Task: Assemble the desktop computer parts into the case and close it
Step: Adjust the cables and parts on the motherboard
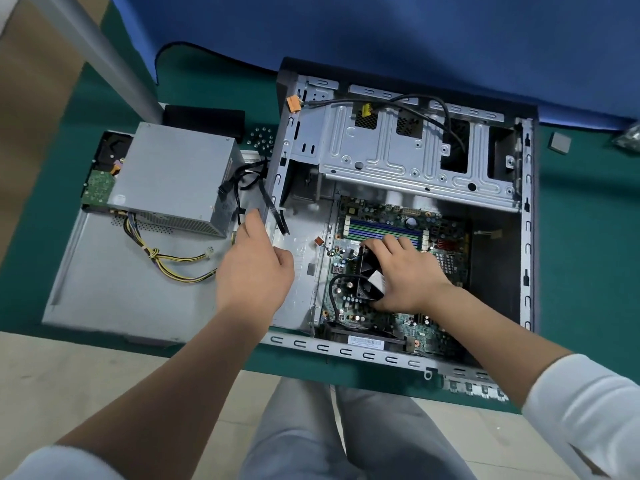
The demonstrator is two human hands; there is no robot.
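Right hand [403, 275] down inside the open case [526, 209], fingers curled over a black cooler fan [369, 271] and gripping it against the motherboard [398, 230]. Left hand [254, 268] at the case's left wall, fingers loosely bent, forefinger stretched toward a black flat cable [273, 206]; holding nothing, as far as can be told. Just left of the case, grey power supply [173, 171] resting on the detached side panel [104, 271], yellow and black wires [173, 261] trailing across it. Circuit board [98, 187] tucked beside the supply. Everything on a green table [581, 271], blue cloth [381, 29] behind.
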